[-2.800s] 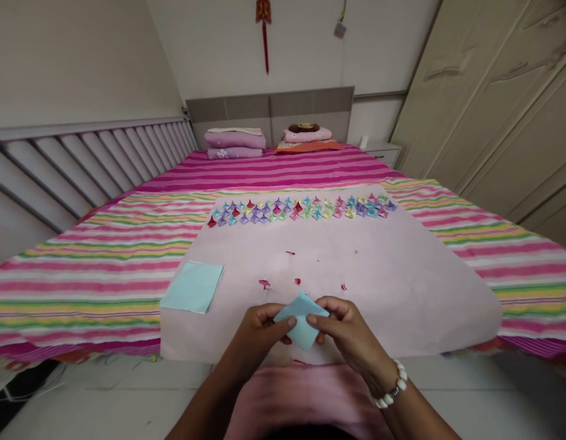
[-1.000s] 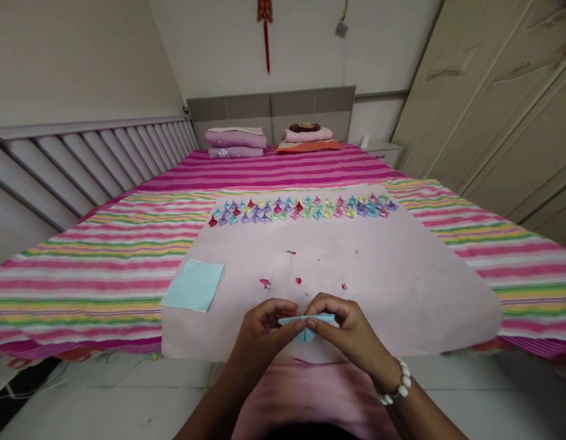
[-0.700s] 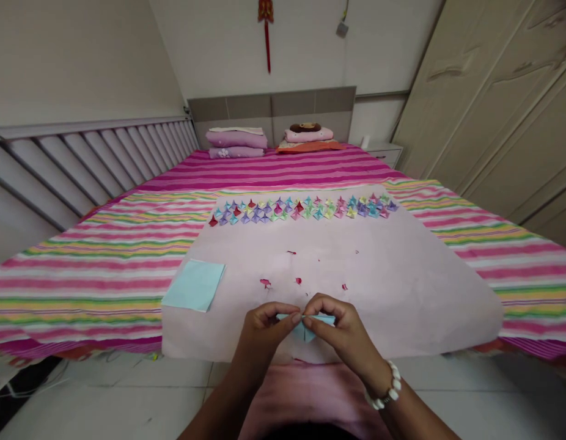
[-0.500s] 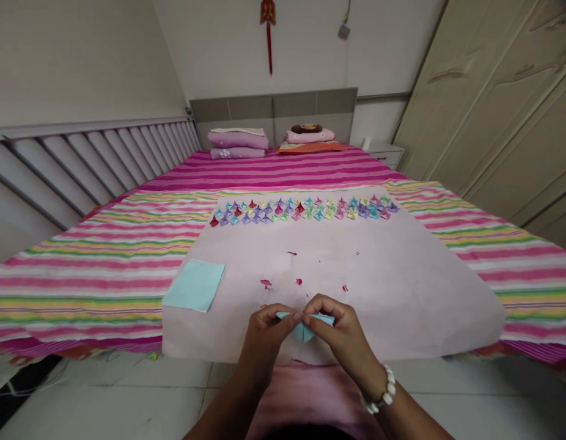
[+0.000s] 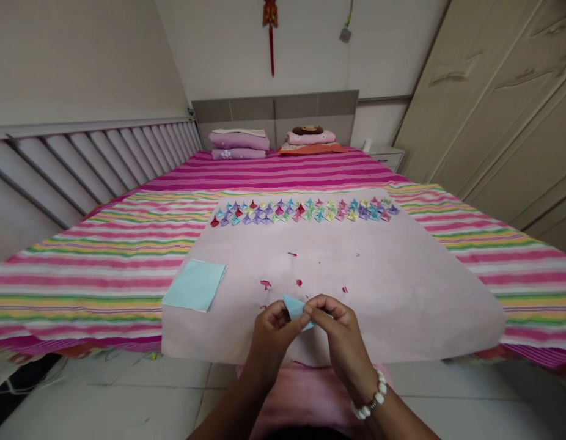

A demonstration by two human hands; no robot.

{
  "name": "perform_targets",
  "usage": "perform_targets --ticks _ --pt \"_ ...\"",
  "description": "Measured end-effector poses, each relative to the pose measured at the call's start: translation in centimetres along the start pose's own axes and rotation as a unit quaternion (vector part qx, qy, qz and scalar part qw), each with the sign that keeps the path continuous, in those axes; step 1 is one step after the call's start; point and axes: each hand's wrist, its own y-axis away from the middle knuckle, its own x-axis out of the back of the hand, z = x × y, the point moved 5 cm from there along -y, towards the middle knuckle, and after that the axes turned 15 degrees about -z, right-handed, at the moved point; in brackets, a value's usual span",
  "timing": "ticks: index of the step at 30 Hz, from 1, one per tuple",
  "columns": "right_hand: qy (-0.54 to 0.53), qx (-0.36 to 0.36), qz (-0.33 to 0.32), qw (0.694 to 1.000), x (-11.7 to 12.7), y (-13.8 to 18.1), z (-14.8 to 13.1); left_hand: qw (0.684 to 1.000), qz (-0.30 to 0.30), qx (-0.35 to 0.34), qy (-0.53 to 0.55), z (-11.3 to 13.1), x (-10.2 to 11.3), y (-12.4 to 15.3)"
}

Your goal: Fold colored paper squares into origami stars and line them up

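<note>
Between both hands is a small folded piece of light blue paper (image 5: pixel 294 307), tilted, with one pointed corner sticking up at the left. My left hand (image 5: pixel 274 333) is closed, its thumb and fingers pinching the paper's left part. From the other side my right hand (image 5: pixel 334 318) grips it, thumb and forefinger meeting the left thumb near the middle. The fingers hide much of the folded shape. A stack of square light blue paper (image 5: pixel 194 285) lies to the left on the large pale pink sheet (image 5: pixel 402 293).
Rows of small colourful folded paper pieces (image 5: pixel 279 209) line the far side of the sheet. Several red scraps (image 5: pixel 265 284) lie in front of my hands. The sheet rests on a striped bed cover (image 5: pixel 95 269). Folded bedding (image 5: pixel 239 140) is by the headboard.
The folded blue paper has been turned: its flat top edge now slants, with the left corner raised. My left hand has shifted slightly right, still pinching it.
</note>
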Motion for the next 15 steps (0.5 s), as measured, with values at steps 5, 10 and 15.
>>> perform_targets --ticks 5,10,15 --pt "-0.029 0.007 0.026 0.999 0.0 0.0 0.1 0.996 0.011 -0.007 -0.091 -0.6 0.1 0.3" --pt "-0.065 0.017 0.062 0.996 -0.1 0.2 0.8 0.979 0.042 -0.042 -0.195 -0.3 0.4 0.3" --pt "-0.087 0.009 0.065 0.994 -0.5 0.4 0.8 0.976 0.035 -0.053 -0.207 -0.2 1.1 0.0"
